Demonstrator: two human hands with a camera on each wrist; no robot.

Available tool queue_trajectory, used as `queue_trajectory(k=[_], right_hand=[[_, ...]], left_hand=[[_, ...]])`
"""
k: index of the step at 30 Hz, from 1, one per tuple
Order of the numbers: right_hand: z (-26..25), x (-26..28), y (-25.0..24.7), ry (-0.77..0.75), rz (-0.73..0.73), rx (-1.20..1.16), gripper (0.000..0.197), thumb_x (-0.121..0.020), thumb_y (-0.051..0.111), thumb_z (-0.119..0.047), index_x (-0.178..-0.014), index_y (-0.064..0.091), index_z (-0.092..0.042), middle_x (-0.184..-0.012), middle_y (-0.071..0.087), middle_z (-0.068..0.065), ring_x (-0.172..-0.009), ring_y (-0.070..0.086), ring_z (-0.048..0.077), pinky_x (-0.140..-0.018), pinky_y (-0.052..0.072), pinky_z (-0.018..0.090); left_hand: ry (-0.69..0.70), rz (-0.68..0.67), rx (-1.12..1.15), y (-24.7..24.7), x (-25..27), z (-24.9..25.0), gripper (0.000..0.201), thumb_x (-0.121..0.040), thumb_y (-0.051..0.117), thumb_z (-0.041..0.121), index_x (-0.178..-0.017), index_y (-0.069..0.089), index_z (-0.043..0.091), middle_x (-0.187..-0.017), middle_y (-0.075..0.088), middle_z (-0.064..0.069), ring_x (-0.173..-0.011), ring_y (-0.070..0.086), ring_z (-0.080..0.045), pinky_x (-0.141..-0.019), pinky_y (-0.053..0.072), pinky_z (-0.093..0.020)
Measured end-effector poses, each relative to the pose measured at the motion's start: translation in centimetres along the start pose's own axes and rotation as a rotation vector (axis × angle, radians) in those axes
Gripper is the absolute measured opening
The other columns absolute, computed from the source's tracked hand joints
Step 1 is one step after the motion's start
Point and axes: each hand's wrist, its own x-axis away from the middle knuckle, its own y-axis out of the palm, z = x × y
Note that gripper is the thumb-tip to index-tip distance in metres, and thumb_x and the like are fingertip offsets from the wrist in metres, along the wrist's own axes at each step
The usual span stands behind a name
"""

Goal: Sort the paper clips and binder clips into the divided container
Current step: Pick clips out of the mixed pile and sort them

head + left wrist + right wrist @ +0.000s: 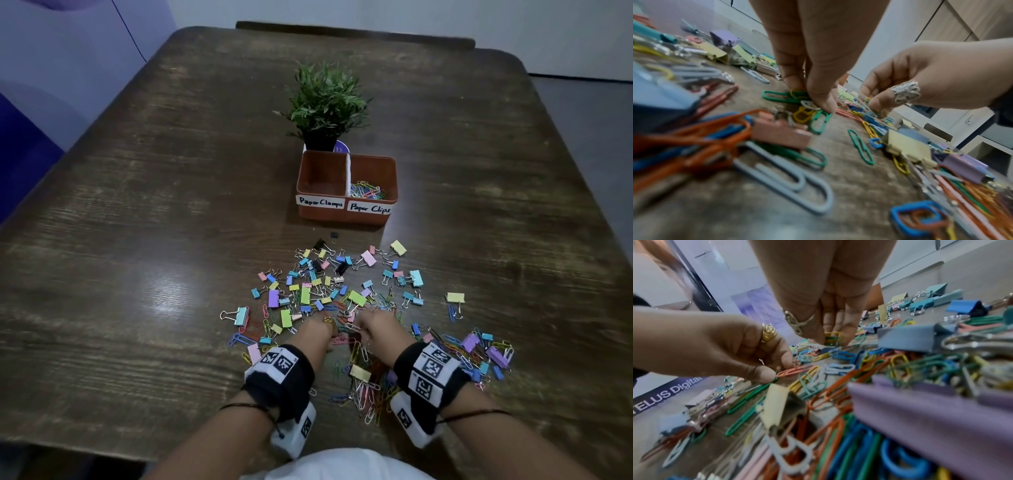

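Note:
A heap of coloured paper clips [363, 387] and pastel binder clips [308, 291] lies mixed on the wooden table. Both hands are down in the heap, side by side. My left hand [322, 325], wearing a gold ring, pinches green and yellow paper clips [795, 95] against the table. My right hand [368, 322], wearing a silver ring, holds a small bunch of yellow and green paper clips [833, 337] in its curled fingertips. The orange divided container [346, 216] stands beyond the heap. Its right "Paper Clips" half holds several paper clips [368, 190]; the left "Paper Clamps" half looks bare.
A small potted plant [325, 102] stands right behind the container. A yellow binder clip [455, 297] lies apart to the right. A second cluster of clips [479, 349] sits beside my right wrist. The table [137, 240] reaches far to the left and right.

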Motion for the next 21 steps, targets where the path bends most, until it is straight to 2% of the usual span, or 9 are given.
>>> queue_trajectory(k=[2, 3, 5, 7, 10, 12, 14, 17, 21], right_hand=[[0.1, 0.2, -0.3, 0.001, 0.047, -0.026, 0.023, -0.089, 0.042, -0.003, -0.104, 0.058, -0.01, -0.105, 0.057, 0.005, -0.1, 0.054, 0.02, -0.088, 0.046, 0.029], [0.2, 0.3, -0.4, 0.004, 0.056, -0.037, 0.023, -0.088, 0.042, -0.003, -0.104, 0.057, -0.011, -0.106, 0.056, 0.004, -0.101, 0.053, 0.018, -0.088, 0.045, 0.028], [0.0, 0.4, -0.3, 0.007, 0.054, -0.051, 0.023, -0.089, 0.045, -0.005, -0.107, 0.056, -0.014, -0.109, 0.054, 0.001, -0.104, 0.051, 0.016, -0.09, 0.044, 0.027], [-0.5, 0.5, 0.0, -0.004, 0.033, -0.05, 0.026, -0.088, 0.055, -0.017, -0.115, 0.053, -0.019, -0.115, 0.053, 0.0, -0.108, 0.051, 0.016, -0.093, 0.045, 0.029], [-1.6, 0.2, 0.6, -0.003, -0.04, 0.034, 0.056, -0.081, 0.067, -0.033, -0.13, 0.043, -0.022, -0.127, 0.047, -0.002, -0.118, 0.044, 0.017, -0.1, 0.041, 0.033], [-2.2, -0.3, 0.9, -0.007, -0.04, 0.11, 0.064, -0.079, 0.069, -0.033, -0.134, 0.04, -0.021, -0.131, 0.044, 0.0, -0.122, 0.039, 0.02, -0.101, 0.04, 0.035], [-2.5, -0.8, 1.3, -0.032, 0.007, 0.158, 0.051, -0.081, 0.067, -0.025, -0.127, 0.046, -0.02, -0.126, 0.045, 0.001, -0.119, 0.041, 0.022, -0.095, 0.043, 0.035], [-2.6, -1.0, 1.4, -0.043, 0.026, 0.18, 0.03, -0.085, 0.062, -0.02, -0.114, 0.054, -0.017, -0.117, 0.051, 0.002, -0.111, 0.045, 0.022, -0.085, 0.046, 0.033], [-1.9, -0.9, 1.1, -0.059, 0.017, 0.179, 0.028, -0.091, 0.051, -0.009, -0.118, 0.055, -0.01, -0.119, 0.055, 0.006, -0.114, 0.047, 0.024, -0.093, 0.042, 0.032]], left_hand=[[0.049, 0.036, 0.025, 0.2, -0.1, -0.6, 0.03, -0.094, 0.048, 0.008, -0.121, 0.055, -0.002, -0.134, 0.047, -0.021, -0.116, 0.051, -0.03, -0.101, 0.042, -0.038], [0.069, 0.058, 0.019, 0.5, 0.0, -0.9, 0.032, -0.094, 0.05, 0.016, -0.12, 0.055, -0.002, -0.133, 0.047, -0.019, -0.117, 0.048, -0.03, -0.102, 0.041, -0.04], [0.059, 0.084, -0.078, 1.0, 0.6, -1.2, 0.049, -0.088, 0.056, 0.04, -0.124, 0.055, 0.008, -0.133, 0.042, -0.007, -0.122, 0.04, -0.023, -0.106, 0.036, -0.036], [0.002, 0.108, -0.132, 1.6, 1.2, -1.2, 0.063, -0.08, 0.061, 0.052, -0.126, 0.053, 0.01, -0.134, 0.035, -0.004, -0.123, 0.033, -0.022, -0.107, 0.034, -0.036], [-0.065, 0.072, -0.157, 1.9, 1.2, -1.0, 0.057, -0.082, 0.065, 0.04, -0.123, 0.052, 0.004, -0.139, 0.03, -0.008, -0.125, 0.033, -0.025, -0.106, 0.035, -0.039], [-0.122, 0.024, -0.145, 1.4, 0.8, -0.6, 0.054, -0.084, 0.065, 0.031, -0.127, 0.048, 0.002, -0.143, 0.028, -0.012, -0.129, 0.033, -0.028, -0.107, 0.035, -0.04], [-0.138, 0.004, -0.16, 1.3, 0.6, -0.4, 0.055, -0.086, 0.064, 0.025, -0.132, 0.043, 0.003, -0.145, 0.029, -0.015, -0.129, 0.035, -0.028, -0.107, 0.035, -0.038], [-0.092, 0.042, -0.201, 1.6, 1.0, -0.2, 0.037, -0.093, 0.054, 0.013, -0.129, 0.048, 0.005, -0.147, 0.028, -0.014, -0.128, 0.038, -0.028, -0.103, 0.037, -0.033], [-0.065, 0.039, -0.169, 1.6, 1.4, -0.3, 0.026, -0.094, 0.047, 0.003, -0.118, 0.055, 0.003, -0.144, 0.033, -0.014, -0.12, 0.047, -0.025, -0.099, 0.043, -0.03]])
